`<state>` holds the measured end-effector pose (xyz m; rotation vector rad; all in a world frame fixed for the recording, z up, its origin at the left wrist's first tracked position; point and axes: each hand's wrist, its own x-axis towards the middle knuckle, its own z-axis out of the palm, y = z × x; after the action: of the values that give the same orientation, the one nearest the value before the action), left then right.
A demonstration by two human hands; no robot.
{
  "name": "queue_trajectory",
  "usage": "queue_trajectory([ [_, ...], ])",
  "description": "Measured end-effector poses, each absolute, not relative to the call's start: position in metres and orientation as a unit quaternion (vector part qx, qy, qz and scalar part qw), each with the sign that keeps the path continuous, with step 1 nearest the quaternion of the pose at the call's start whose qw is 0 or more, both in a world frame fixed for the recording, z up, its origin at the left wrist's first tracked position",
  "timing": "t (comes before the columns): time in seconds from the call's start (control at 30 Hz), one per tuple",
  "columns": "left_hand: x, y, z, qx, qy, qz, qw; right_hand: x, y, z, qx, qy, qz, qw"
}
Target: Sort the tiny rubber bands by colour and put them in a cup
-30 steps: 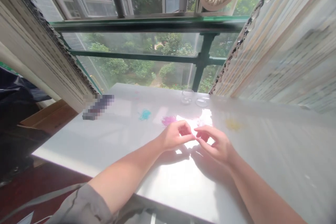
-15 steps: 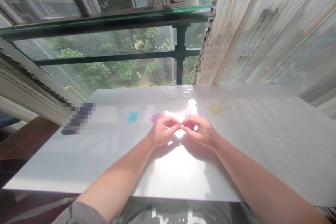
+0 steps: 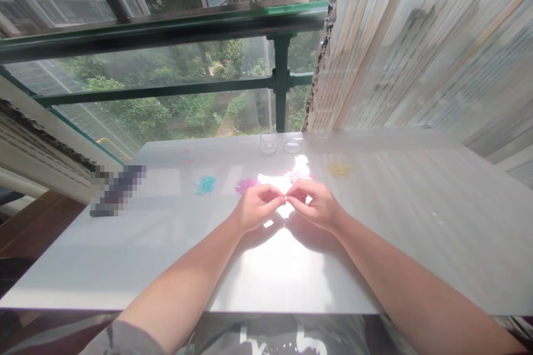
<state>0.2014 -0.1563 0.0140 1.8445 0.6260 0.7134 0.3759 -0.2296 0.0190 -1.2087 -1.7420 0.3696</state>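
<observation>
My left hand (image 3: 259, 208) and my right hand (image 3: 312, 203) meet fingertip to fingertip over a glaring patch of sunlight on the white table (image 3: 166, 266). Thumb and forefinger of each are pinched together; anything between them is too small to make out. Just beyond my left hand lies a purple heap of thin strands (image 3: 245, 184). A pinkish heap (image 3: 303, 173), partly washed out by the glare, sits behind my right hand. Further left is a teal heap (image 3: 205, 184), and a yellow one (image 3: 339, 170) lies to the right.
At the table's far edge stand a clear round container (image 3: 268, 143) and a clear shallow round piece (image 3: 292, 146). Some pink bits (image 3: 187, 156) lie at the back left. A blurred-out dark object (image 3: 119, 191) rests on the left edge. Behind are a green railing (image 3: 166, 33) and a curtain (image 3: 395, 55).
The view has shifted slightly, so the background sits a little further left. Both hands keep the same fingertip-to-fingertip pinch.
</observation>
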Motion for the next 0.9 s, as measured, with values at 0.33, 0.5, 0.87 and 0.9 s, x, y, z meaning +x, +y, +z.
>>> queue_trajectory([
  [0.33, 0.2008, -0.1533, 0.0134, 0.786, 0.256, 0.317, 0.466, 0.3752, -0.2299, 0.0197, -0.522, -0.699, 0.169, 0.459],
  [0.5, 0.2009, -0.1524, 0.0139, 0.789, 0.278, 0.307, 0.453, 0.3757, -0.2301, 0.0203, -0.519, -0.703, 0.164, 0.458],
  [0.87, 0.2011, -0.1535, 0.0182, 0.803, 0.272, 0.277, 0.452, 0.3754, -0.2316, 0.0198, -0.506, -0.709, 0.167, 0.462],
  [0.9, 0.2011, -0.1538, 0.0182, 0.804, 0.271, 0.274, 0.452, 0.3752, -0.2314, 0.0195, -0.507, -0.71, 0.165, 0.46],
])
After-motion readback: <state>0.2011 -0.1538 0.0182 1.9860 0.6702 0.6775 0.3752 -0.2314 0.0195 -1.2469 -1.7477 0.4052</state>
